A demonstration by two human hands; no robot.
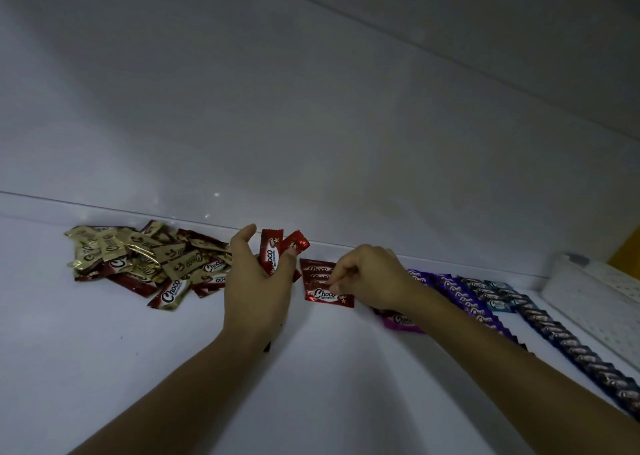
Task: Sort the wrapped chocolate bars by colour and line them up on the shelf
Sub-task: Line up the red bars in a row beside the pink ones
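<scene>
Right now my left hand (258,281) keeps a closed grip on a few red bars (277,250), fanned upright above the shelf (104,350). My right hand (367,278) pinches the front bar of the red row (323,286), which lies flat between the unsorted gold and dark-red heap (145,264) and the purple rows (460,295). These bars look light, with slick, crinkly foil wrappers; I judge the crimped ends the surest place to hold. White "Choco" lettering marks each one.
</scene>
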